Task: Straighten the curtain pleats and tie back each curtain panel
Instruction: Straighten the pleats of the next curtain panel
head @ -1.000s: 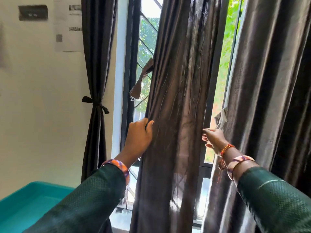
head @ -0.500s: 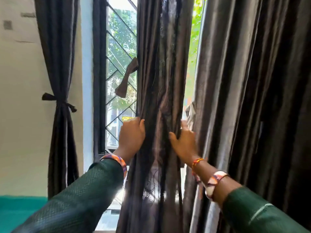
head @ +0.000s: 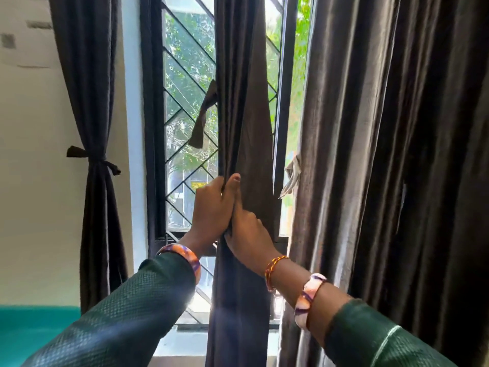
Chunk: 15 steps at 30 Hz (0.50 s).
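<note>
my left hand (head: 213, 207) and my right hand (head: 250, 235) both squeeze the middle curtain (head: 244, 107) in front of the window (head: 185, 75), fingers curled tight on the folds. i think i should keep the bunch snug, then wrap the loose tie strip (head: 202, 117) around it. no boxes or bowls here.

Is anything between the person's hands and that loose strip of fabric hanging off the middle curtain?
Nothing visible. The dangling dark fabric tie strip hangs free above the left hand, against the window grille; both hands grip the gathered dark middle curtain panel.
</note>
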Each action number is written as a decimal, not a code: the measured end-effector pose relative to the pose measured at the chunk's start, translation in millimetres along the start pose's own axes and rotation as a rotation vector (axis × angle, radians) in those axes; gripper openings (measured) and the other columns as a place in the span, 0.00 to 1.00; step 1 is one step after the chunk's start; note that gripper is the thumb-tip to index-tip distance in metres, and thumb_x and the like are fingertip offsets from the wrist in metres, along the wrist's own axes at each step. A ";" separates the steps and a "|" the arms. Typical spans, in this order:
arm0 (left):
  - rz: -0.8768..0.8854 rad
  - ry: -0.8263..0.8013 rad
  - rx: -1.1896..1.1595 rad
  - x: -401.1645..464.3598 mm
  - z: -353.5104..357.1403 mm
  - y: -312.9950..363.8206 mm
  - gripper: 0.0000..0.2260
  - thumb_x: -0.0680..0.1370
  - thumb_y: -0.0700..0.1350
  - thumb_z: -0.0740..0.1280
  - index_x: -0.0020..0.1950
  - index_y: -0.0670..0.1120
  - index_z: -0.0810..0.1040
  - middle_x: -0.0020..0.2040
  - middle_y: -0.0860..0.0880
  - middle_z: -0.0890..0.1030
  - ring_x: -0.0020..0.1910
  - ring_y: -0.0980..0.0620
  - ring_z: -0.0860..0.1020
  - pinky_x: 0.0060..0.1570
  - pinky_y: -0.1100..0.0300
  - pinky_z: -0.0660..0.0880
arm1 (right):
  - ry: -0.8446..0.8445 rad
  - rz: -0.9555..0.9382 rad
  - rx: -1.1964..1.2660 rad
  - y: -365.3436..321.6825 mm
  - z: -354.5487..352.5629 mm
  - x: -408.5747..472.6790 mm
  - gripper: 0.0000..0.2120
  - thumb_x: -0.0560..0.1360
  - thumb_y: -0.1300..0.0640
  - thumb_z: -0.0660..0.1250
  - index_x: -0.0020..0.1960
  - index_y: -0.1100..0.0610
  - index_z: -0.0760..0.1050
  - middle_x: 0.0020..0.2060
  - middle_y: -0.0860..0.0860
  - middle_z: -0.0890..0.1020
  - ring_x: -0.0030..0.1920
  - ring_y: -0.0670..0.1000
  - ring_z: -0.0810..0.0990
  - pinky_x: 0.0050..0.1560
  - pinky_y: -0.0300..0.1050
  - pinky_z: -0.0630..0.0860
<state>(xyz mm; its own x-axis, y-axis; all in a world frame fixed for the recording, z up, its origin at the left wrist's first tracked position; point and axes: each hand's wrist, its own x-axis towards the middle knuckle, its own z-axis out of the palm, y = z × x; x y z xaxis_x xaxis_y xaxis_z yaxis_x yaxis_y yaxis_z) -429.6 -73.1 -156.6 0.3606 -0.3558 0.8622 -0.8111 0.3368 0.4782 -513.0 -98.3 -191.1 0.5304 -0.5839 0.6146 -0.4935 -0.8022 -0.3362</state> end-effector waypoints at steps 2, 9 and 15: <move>-0.004 -0.023 -0.003 0.4 -4.9 1.4 0.07 0.76 0.46 0.66 0.44 0.42 0.76 0.26 0.50 0.70 0.25 0.53 0.67 0.28 0.65 0.62 | -0.064 -0.007 0.031 0.9 1.4 1.2 0.36 0.76 0.61 0.60 0.76 0.57 0.43 0.52 0.63 0.80 0.52 0.67 0.79 0.51 0.60 0.76; -0.084 -0.054 0.149 21.1 -25.9 -3.3 0.11 0.75 0.43 0.63 0.50 0.36 0.78 0.30 0.39 0.78 0.33 0.41 0.76 0.34 0.58 0.61 | -0.260 0.088 0.625 0.6 -45.1 28.0 0.29 0.75 0.67 0.62 0.74 0.54 0.60 0.37 0.52 0.78 0.32 0.48 0.77 0.26 0.40 0.77; 0.145 -0.290 0.538 21.9 -22.8 32.1 0.12 0.77 0.46 0.59 0.52 0.40 0.74 0.47 0.35 0.79 0.49 0.35 0.77 0.42 0.51 0.71 | 0.150 0.143 0.612 -42.0 -101.4 105.3 0.25 0.67 0.47 0.71 0.58 0.58 0.71 0.40 0.51 0.79 0.41 0.51 0.79 0.42 0.48 0.77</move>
<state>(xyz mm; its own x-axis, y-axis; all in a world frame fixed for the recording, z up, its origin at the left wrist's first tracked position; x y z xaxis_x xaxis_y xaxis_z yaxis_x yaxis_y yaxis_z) -437.2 -50.3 -118.5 0.1513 -0.5872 0.7952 -0.9878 -0.0596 0.1439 -506.4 -113.4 -39.9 0.3644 -0.7020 0.6119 -0.0465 -0.6699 -0.7410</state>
